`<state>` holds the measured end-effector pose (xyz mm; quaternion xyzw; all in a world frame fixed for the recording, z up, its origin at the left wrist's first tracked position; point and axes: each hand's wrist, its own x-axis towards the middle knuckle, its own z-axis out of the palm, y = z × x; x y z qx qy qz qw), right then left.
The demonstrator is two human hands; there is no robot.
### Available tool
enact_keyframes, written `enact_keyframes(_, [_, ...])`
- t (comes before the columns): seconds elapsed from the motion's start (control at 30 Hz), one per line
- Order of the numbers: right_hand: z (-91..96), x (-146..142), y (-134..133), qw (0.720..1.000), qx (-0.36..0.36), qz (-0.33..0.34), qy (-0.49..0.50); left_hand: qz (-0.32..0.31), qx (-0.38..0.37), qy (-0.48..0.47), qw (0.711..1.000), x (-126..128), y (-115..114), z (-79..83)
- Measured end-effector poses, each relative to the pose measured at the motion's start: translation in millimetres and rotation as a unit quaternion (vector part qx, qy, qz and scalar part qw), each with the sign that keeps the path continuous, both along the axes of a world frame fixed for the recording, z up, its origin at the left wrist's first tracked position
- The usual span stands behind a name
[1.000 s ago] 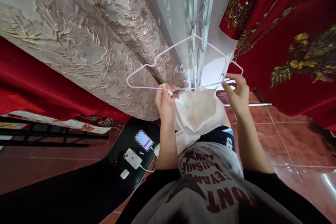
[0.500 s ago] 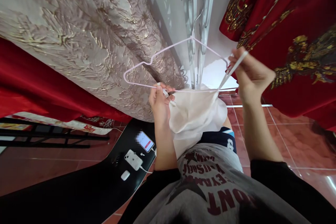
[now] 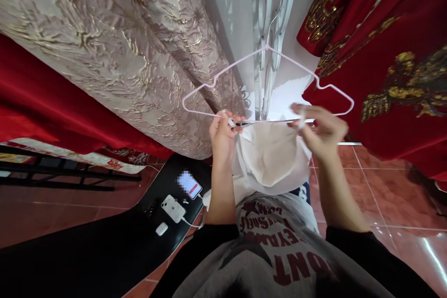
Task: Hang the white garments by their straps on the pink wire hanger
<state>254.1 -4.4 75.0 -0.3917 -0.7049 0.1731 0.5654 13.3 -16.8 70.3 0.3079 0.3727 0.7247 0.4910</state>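
A pale pink hanger (image 3: pixel 240 59) with a metal hook hangs in front of me by a white metal rack. White cloth, a garment with thin straps (image 3: pixel 270 153), hangs from its bottom bar down to my lap. My left hand (image 3: pixel 223 132) is closed at the left part of the bar, pinching a white band of the garment; a small dark piece shows beside the fingers. At the bar's right part, my right hand (image 3: pixel 319 130) pinches a white strap (image 3: pixel 302 116). Motion blurs its fingertips slightly.
A beige brocade curtain (image 3: pixel 139 56) hangs at left, red gold-embroidered cloth (image 3: pixel 391 84) at right. The white rack (image 3: pixel 267 74) stands behind the hanger. A black bench (image 3: pixel 115 237) holds two phones, one a white phone (image 3: pixel 173 208), with cables, and a small white case (image 3: pixel 161 229).
My right hand has come down and slightly left to the bar, and the strap it stretched upward has slackened. The hanger's right end now shows. My left hand keeps its hold.
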Motion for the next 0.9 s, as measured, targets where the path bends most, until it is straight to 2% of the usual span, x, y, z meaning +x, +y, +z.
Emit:
enact_keyframes(0.1, [2.8,-15,-1,0.999,0.001,0.019,-0.041,-0.008,-0.007,0.011,1.000,9,-1,-8.3])
enact_keyframes(0.2, [3.8,-26,3,0.996,0.003,0.049,-0.068,0.014,-0.003,0.033,0.999,-3,-3,-15.2])
enact_keyframes(0.3, [2.1,-31,5,0.996,0.013,0.062,-0.067,0.123,0.016,0.077,0.989,-29,-7,-18.9])
enact_keyframes(0.43, [0.4,-33,2,0.997,0.008,0.046,-0.058,0.269,0.051,0.181,0.945,-57,-14,-15.4])
enact_keyframes(0.53, [0.0,-32,-1,0.997,0.025,0.039,-0.055,0.351,0.093,0.228,0.904,-72,-14,-7.2])
enact_keyframes(0.6, [-0.7,-30,-3,0.997,0.040,0.037,-0.060,0.379,0.125,0.230,0.887,-80,-11,-1.6])
enact_keyframes(0.67, [-2.0,-29,-3,0.996,0.046,0.041,-0.066,0.353,0.148,0.247,0.890,-86,-7,3.1])
enact_keyframes(0.8, [-5.5,-32,-4,0.994,0.042,0.055,-0.082,0.169,0.153,0.347,0.910,-86,3,16.5])
enact_keyframes(0.9, [-7.8,-37,-6,0.994,0.031,0.052,-0.094,0.095,0.159,0.426,0.885,-78,12,37.4])
